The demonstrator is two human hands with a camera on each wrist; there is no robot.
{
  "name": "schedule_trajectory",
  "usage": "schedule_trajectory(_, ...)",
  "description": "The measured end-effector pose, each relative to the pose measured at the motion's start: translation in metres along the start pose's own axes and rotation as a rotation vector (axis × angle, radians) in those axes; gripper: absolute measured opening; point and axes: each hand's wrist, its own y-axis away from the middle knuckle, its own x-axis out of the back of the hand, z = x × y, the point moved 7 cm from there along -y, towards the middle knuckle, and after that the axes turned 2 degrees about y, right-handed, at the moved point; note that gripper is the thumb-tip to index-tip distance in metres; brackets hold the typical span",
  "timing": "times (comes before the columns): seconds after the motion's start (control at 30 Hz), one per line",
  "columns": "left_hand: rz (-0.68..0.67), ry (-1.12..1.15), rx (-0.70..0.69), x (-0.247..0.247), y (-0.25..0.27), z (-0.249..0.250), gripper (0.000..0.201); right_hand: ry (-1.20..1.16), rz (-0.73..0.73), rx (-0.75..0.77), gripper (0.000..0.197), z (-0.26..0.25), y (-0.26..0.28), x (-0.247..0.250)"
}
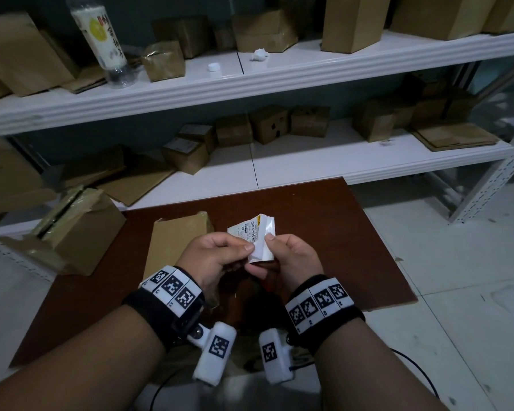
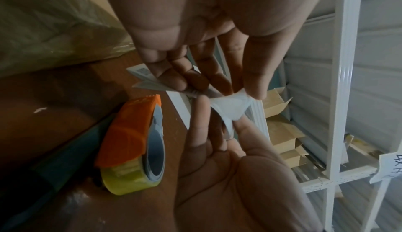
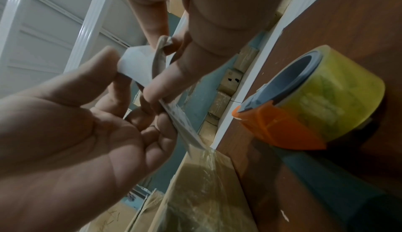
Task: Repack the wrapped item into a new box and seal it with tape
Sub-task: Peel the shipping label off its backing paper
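Note:
Over the brown board (image 1: 339,232) both hands work a small stack of printed labels (image 1: 250,229). My left hand (image 1: 241,247) grips the stack (image 2: 143,79) in its curled fingers, thumb on top. My right hand (image 1: 272,241) pinches a blank white sheet (image 1: 263,253) that bends away from the stack (image 3: 182,125); it stretches between the thumbs (image 2: 228,105) (image 3: 137,65). A cardboard box (image 1: 172,241) taped shut lies left of the hands (image 3: 202,184). An orange tape dispenser (image 2: 130,142) with yellowish tape (image 3: 304,105) sits on the board below the hands, hidden in the head view.
An opened cardboard box (image 1: 72,232) stands left of the board. White shelves (image 1: 279,78) behind carry several cardboard boxes, flat cartons and a plastic bottle (image 1: 101,40). Tiled floor (image 1: 457,262) lies to the right. A black cable (image 1: 413,366) trails near my right forearm.

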Motion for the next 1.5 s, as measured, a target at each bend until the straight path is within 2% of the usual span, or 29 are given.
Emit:
schedule_trajectory(0.1, 0.014, 0.028, 0.004, 0.001, 0.0, 0.001, 0.021, 0.009, -0.01, -0.013, 0.026, 0.001, 0.0, -0.002)
schedule_trajectory(0.17, 0.044, 0.006, 0.008, 0.004, 0.0, 0.0, 0.005, 0.02, -0.019, -0.028, 0.024, 0.001, 0.0, -0.003)
schedule_trajectory(0.27, 0.084, -0.093, -0.026, 0.008, -0.002, 0.0, 0.014, 0.027, -0.032, -0.041, 0.025, 0.001, 0.001, -0.005)
schedule_trajectory(0.43, 0.094, -0.344, -0.139, 0.005, -0.002, 0.007, 0.01, 0.025, -0.061, -0.041, 0.02, 0.002, 0.0, -0.008)
schedule_trajectory(0.53, 0.056, -0.339, -0.16, 0.001, 0.001, 0.009, 0.006, 0.033, -0.051, -0.03, 0.021, 0.002, -0.001, -0.007)
schedule_trajectory(0.7, 0.066, -0.489, -0.285, -0.004, 0.004, 0.014, 0.007, 0.073, -0.032, -0.034, 0.023, 0.002, -0.001, -0.005)
schedule_trajectory(0.83, 0.039, -0.473, -0.289, -0.007, 0.006, 0.011, 0.007, 0.085, -0.034, -0.026, 0.022, 0.0, 0.0, -0.005)
schedule_trajectory(0.93, 0.073, -0.56, -0.313, -0.006, 0.004, 0.011, 0.009, 0.089, -0.017, -0.027, 0.023, 0.0, 0.002, -0.005)
schedule_trajectory(1.17, 0.081, -0.484, -0.273, -0.009, 0.006, 0.009, 0.013, 0.096, -0.023, -0.03, 0.03, 0.0, 0.004, -0.006)
schedule_trajectory(1.33, 0.106, -0.488, -0.246, -0.002, -0.001, 0.007, 0.016, 0.096, -0.015, -0.048, 0.02, 0.004, 0.001, -0.006)
schedule_trajectory(1.5, 0.169, -0.375, -0.188, 0.01, -0.007, 0.001, 0.022, 0.098, 0.026, -0.06, 0.014, 0.002, -0.001, -0.001)
